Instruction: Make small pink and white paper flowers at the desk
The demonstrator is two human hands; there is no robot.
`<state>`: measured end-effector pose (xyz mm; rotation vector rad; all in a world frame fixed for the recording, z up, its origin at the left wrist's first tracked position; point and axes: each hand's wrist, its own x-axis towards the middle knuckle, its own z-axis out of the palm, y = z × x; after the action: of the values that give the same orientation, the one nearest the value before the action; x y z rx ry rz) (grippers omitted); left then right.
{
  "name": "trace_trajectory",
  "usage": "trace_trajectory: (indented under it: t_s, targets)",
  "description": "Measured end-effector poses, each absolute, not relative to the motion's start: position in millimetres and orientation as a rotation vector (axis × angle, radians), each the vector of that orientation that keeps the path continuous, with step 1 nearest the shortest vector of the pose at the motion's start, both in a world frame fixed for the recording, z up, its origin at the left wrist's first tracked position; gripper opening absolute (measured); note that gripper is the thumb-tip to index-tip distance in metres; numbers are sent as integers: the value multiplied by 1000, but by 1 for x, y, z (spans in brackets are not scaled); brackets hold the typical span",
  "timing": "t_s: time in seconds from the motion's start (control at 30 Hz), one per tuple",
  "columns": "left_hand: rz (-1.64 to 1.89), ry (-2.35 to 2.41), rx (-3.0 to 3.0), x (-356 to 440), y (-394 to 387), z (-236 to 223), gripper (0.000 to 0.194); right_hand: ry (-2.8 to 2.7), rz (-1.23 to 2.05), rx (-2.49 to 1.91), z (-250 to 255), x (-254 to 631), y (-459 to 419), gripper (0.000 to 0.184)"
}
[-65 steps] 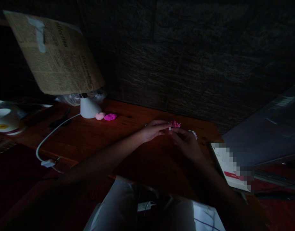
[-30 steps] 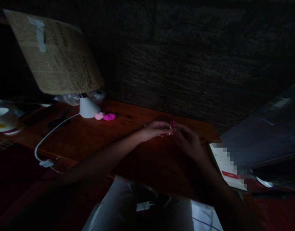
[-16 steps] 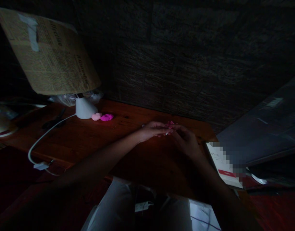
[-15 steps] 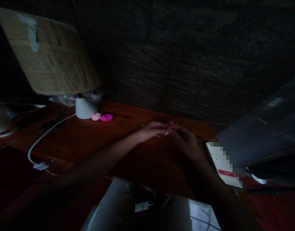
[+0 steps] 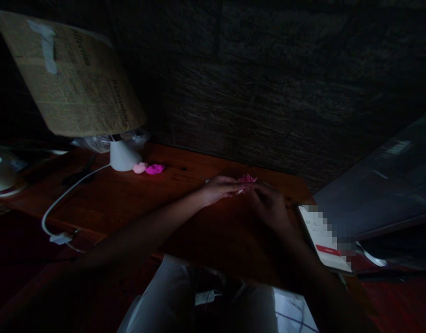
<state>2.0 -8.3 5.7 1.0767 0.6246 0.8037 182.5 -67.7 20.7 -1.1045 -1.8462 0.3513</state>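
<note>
While the head view is dim, a few letters reading "ection" stand out on the newsprint-patterned lampshade, its smaller print too blurred to read; a lit screen at the right shows a red bar and partly pixelated digits. A crinkled pink piece, frilly at its top edge, sits above the surface with a small white bit just below it. The left hand has its fingers clamped on the pink piece; the right hand meets it from the other side, though whether its fingers grip is too dark to tell. Pale pink and magenta lumps touch beside the grey lamp base on the reddish-brown wooden surface, backed by a dark, rough block wall.
</note>
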Motion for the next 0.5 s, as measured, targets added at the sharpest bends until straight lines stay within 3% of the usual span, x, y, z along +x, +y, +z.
trace_trajectory:
  t_s: [0.5]
  targets:
    - [793, 602, 1010, 0, -10, 14, 48, -1737, 493, -1142, 19, 184, -68, 29]
